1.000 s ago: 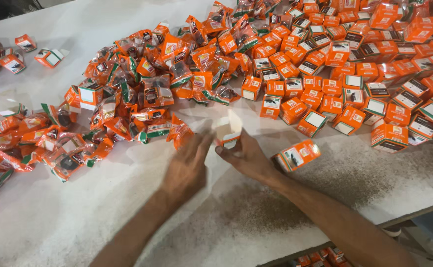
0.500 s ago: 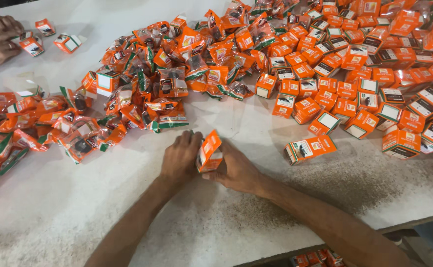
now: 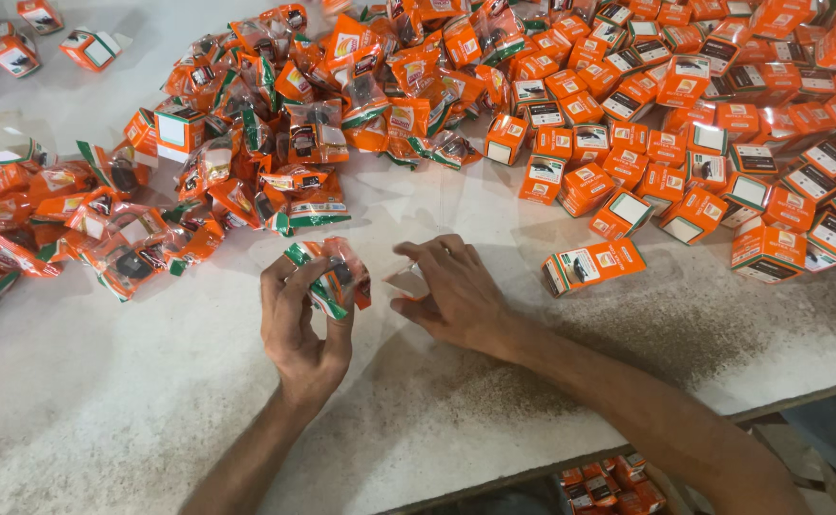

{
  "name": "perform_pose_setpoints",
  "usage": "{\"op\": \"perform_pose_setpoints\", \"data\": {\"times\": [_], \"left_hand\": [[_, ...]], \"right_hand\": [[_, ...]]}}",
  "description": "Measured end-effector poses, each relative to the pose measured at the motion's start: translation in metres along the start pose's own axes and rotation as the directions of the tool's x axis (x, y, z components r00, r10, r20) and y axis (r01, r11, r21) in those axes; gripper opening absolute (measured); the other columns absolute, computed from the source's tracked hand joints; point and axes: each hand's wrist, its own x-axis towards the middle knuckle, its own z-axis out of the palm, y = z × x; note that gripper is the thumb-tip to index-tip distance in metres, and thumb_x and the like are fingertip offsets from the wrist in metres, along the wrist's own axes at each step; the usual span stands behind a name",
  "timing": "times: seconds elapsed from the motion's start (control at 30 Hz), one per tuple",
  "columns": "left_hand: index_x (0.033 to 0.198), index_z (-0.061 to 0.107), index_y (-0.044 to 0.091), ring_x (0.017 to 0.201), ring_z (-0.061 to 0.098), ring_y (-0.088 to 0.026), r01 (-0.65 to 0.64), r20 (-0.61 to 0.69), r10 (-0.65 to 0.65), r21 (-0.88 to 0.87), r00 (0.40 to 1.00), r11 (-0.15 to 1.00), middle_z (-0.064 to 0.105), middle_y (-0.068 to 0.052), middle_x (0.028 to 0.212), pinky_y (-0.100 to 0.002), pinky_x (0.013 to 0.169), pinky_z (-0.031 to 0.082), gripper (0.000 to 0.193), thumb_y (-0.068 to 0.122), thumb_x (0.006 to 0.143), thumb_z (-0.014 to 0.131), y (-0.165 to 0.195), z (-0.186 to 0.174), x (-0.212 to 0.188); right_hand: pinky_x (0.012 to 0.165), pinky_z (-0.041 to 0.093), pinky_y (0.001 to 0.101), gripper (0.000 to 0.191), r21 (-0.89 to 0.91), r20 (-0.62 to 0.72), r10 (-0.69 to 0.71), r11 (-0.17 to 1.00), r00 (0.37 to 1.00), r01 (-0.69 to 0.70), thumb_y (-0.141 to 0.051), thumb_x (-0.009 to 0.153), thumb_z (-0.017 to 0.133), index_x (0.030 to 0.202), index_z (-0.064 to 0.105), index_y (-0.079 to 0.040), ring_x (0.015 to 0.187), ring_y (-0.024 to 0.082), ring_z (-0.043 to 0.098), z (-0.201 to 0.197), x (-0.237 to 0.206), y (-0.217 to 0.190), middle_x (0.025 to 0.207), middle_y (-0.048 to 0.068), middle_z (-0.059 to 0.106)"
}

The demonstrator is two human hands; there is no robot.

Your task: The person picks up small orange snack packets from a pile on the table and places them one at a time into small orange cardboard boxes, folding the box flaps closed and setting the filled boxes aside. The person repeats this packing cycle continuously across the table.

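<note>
Left hand (image 3: 301,319) grips an orange pouch (image 3: 334,277); right hand (image 3: 451,291) covers a small box (image 3: 408,282).

orange-green plastic packet (image 3: 334,277) | crinkled, tilted, held above table || small orange box (image 3: 406,283) | mostly hidden

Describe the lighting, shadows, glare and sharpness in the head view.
Head view: even overhead light on the white table; soft shadows beneath the left hand and right hand; glare glints on the clear pouch and the pouch pile; boxes sharp at centre, softer and slightly bent toward the frame's edges.
</note>
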Motion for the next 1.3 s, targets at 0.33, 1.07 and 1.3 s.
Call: {"op": "perform_pose_setpoints", "data": {"times": [0.33,1.07,1.3], "left_hand": [[0.131,0.058,0.0,0.118,0.056,-0.021,-0.189,-0.137,0.2,0.089,0.97,0.978,0.05,-0.015,0.129,-0.032,0.097,0.054,0.04,-0.004,0.094,0.072,0.007,-0.006,-0.004],[0.114,0.073,0.009,0.15,0.012,-0.058,-0.119,0.422,-0.108,0.477,0.9,0.871,0.017,-0.036,0.161,-0.074,0.112,0.013,0.025,0.021,0.092,0.072,-0.026,0.033,0.006],[0.105,0.068,-0.001,0.086,0.06,-0.028,0.405,0.091,-0.414,0.103,0.906,0.908,0.042,-0.025,0.145,-0.039,0.076,0.055,0.028,0.016,0.084,0.075,-0.022,0.047,-0.003]], "right_hand": [[0.074,0.053,0.0444,0.06,0.178,0.236,0.245,0.94,0.94,-0.29,-0.034,0.072,0.089,0.112,0.059,-0.001,0.083,0.033,0.067,-0.002,-0.009,0.021,0.096,0.015,0.066],[0.087,0.054,0.0449,0.077,0.267,0.138,0.232,0.928,0.963,-0.261,-0.019,0.068,0.091,0.135,0.054,-0.004,0.104,0.035,0.066,0.012,-0.013,0.002,0.119,0.016,0.067],[0.087,0.056,0.0434,0.074,0.217,0.112,0.179,0.956,0.978,-0.2,-0.017,0.07,0.09,0.133,0.055,-0.003,0.104,0.034,0.068,0.018,-0.01,0.011,0.122,0.017,0.067]]}}
